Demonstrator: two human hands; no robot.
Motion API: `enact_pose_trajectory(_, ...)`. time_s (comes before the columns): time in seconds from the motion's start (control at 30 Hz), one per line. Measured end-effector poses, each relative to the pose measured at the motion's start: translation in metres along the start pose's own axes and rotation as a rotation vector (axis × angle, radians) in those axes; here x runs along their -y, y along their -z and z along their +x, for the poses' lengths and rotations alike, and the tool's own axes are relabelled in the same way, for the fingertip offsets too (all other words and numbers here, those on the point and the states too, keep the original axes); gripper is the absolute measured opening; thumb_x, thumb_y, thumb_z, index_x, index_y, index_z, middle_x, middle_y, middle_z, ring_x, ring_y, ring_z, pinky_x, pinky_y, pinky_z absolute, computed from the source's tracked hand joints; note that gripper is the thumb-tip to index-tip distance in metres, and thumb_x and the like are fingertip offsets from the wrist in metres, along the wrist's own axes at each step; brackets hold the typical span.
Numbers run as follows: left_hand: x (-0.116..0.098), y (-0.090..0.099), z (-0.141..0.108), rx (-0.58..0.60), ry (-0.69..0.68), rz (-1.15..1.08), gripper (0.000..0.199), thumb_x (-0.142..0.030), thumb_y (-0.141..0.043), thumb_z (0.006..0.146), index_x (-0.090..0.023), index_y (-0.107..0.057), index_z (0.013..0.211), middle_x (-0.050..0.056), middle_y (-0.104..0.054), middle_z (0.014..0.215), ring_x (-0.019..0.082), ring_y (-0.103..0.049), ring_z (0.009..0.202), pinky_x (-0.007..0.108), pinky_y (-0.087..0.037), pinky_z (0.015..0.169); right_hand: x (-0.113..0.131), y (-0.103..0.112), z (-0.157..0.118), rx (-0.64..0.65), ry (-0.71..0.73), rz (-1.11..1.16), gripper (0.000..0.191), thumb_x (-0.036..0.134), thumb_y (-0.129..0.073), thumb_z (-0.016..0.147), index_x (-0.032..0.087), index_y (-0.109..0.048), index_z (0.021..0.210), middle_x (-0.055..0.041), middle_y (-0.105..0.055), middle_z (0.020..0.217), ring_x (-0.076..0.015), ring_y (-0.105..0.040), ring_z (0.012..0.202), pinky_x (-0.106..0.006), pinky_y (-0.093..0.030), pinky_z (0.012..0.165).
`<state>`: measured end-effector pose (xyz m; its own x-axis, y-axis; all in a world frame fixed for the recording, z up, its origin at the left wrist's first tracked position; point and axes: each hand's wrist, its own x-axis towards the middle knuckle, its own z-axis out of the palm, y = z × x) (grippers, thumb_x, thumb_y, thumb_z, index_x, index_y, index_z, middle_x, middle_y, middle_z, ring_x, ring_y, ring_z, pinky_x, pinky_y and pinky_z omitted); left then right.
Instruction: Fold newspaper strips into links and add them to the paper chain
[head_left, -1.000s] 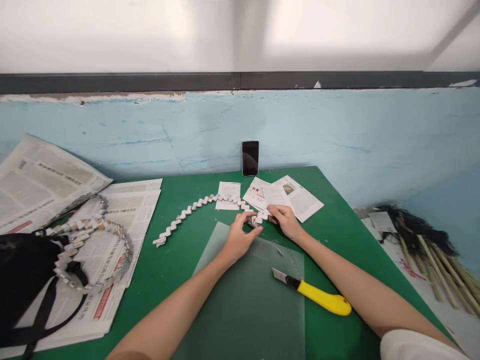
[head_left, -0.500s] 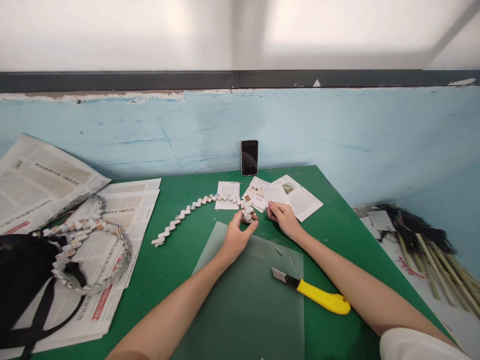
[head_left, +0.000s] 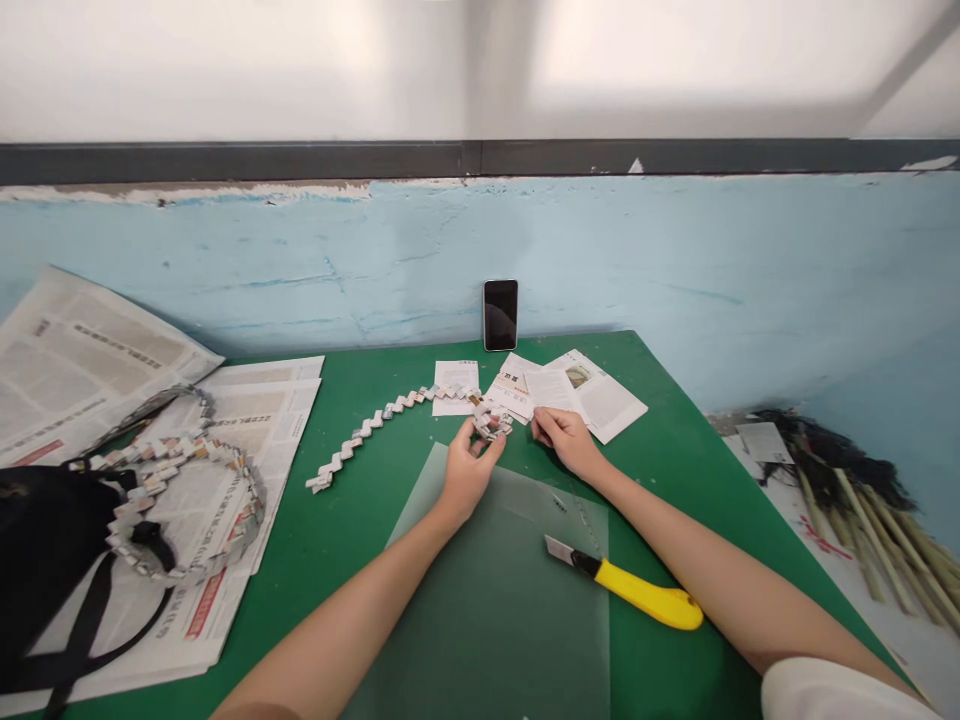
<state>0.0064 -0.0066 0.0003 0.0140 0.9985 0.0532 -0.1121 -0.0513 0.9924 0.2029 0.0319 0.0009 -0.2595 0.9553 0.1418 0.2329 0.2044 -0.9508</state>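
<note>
Craft workspace: folded-paper chain (head_left: 409,400), cutter (head_left: 637,591), newspapers (head_left: 259,400), green table (head_left: 315,550), chipped blue wall (head_left: 300,265).

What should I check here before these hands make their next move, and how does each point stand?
1. Chain held: ok; the left hand grips it near one end.
2. Right hand free: cannot tell; it is curled shut, and anything pinched is too small to see.
3. Knife apart from both hands: ok.
4. Blade covered: not ok; it is out.
5. Phone standing: ok; it leans against the wall.

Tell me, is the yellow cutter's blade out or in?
Out: the bare metal blade shows beyond the black front of the yellow cutter.
</note>
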Motion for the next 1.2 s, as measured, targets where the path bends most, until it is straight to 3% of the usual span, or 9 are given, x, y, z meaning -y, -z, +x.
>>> enact_pose_trajectory(0.17,-0.0002,-0.0015,0.0021,0.005,0.051,0.004,0.04,-0.054,-0.065,0.089,-0.019,-0.066,0.109,0.009,-0.072,0.117,0.026,-0.066,0.113,0.036,-0.051,0.1,0.0024,-0.0007,-0.002,0.054,0.021,-0.055,0.055,0.058,-0.043,0.103,0.018,-0.059,0.068,0.0031,-0.046,0.054,-0.0126,-0.042,0.052,-0.027,-0.033,0.057)
enact_pose_trajectory(0.33,0.001,0.0011,0.0028,0.028,0.017,0.056,0.042,-0.059,-0.061,0.091,-0.019,-0.071,0.099,0.009,-0.072,0.113,0.027,-0.066,0.109,0.037,-0.051,0.099,0.003,-0.0009,-0.0017,0.048,0.028,-0.061,0.055,0.057,-0.043,0.103,0.019,-0.059,0.067,0.0028,-0.047,0.054,-0.0128,-0.043,0.052,-0.028,-0.033,0.057)
enact_pose_trajectory(0.5,0.0048,0.0039,0.0019,0.067,-0.024,0.166,0.054,-0.063,-0.04,0.099,-0.022,-0.072,0.087,0.008,-0.072,0.099,0.026,-0.065,0.103,0.039,-0.051,0.097,0.0004,-0.0005,-0.0013,0.051,0.023,-0.049,0.055,0.058,-0.043,0.103,0.019,-0.06,0.068,0.0025,-0.048,0.054,-0.0134,-0.044,0.052,-0.028,-0.034,0.057)
enact_pose_trajectory(0.7,0.0023,0.0011,0.0012,0.076,-0.088,0.223,0.042,-0.054,-0.055,0.096,-0.019,-0.068,0.077,0.008,-0.071,0.099,0.025,-0.063,0.099,0.035,-0.049,0.092,-0.001,0.0015,-0.0027,0.115,0.064,0.019,0.049,0.056,-0.045,0.103,0.019,-0.06,0.074,0.0019,-0.05,0.058,-0.0133,-0.044,0.054,-0.028,-0.035,0.057)
enact_pose_trajectory(0.83,-0.0009,-0.0002,0.0003,0.081,-0.08,0.238,0.042,-0.049,-0.055,0.097,-0.018,-0.064,0.07,0.008,-0.071,0.099,0.023,-0.064,0.096,0.033,-0.049,0.088,-0.0002,-0.0001,-0.0062,0.111,0.115,0.066,0.03,0.05,-0.054,0.1,0.021,-0.06,0.106,0.0029,-0.053,0.065,-0.0152,-0.05,0.06,-0.028,-0.04,0.061)
enact_pose_trajectory(0.93,-0.0032,-0.0004,-0.0003,0.078,-0.075,0.262,0.043,-0.046,-0.057,0.095,-0.019,-0.059,0.061,0.009,-0.071,0.104,0.024,-0.066,0.101,0.034,-0.049,0.091,0.0004,-0.002,-0.0084,0.099,0.179,-0.002,0.033,0.046,-0.057,0.099,0.023,-0.056,0.123,0.0028,-0.052,0.068,-0.0164,-0.051,0.064,-0.029,-0.042,0.064)
enact_pose_trajectory(1.07,-0.0039,-0.0001,-0.0007,0.072,-0.076,0.277,0.039,-0.042,-0.057,0.095,-0.019,-0.063,0.063,0.009,-0.071,0.113,0.026,-0.065,0.111,0.038,-0.047,0.1,0.003,-0.0037,-0.0093,0.149,0.233,-0.155,0.032,0.045,-0.056,0.1,0.024,-0.065,0.122,-0.0027,-0.061,0.078,-0.0176,-0.053,0.068,-0.03,-0.045,0.066)
enact_pose_trajectory(1.2,-0.0018,0.0007,-0.0005,0.058,-0.081,0.295,0.039,-0.04,-0.057,0.095,-0.019,-0.063,0.062,0.011,-0.066,0.128,0.028,-0.059,0.124,0.039,-0.046,0.104,0.0051,-0.0047,-0.0074,0.159,0.259,-0.237,0.03,0.043,-0.054,0.101,0.026,-0.069,0.121,-0.0083,-0.071,0.099,-0.0209,-0.062,0.081,-0.033,-0.049,0.074)
